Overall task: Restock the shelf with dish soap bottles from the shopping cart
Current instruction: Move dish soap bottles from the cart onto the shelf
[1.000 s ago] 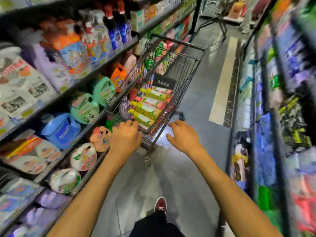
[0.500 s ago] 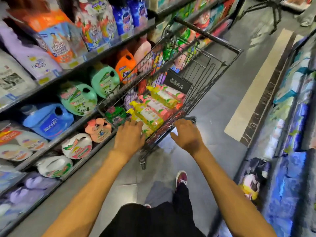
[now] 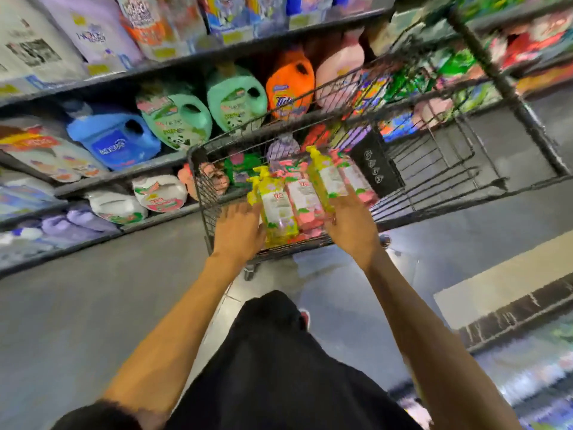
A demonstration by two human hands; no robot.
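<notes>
- In the near end of the shopping cart, the dish soap bottles are lying packed side by side, yellow and pink, pump tops pointing away.
- The left hand is reaching in, fingers spread and closing on nothing, just beside the outer yellow bottle.
- The right hand is lying open against the row's other side.
- Advice: grasp one bottle by its body, not the pump, and lift it clear of the wire rim before turning to the shelf at the left.
</notes>
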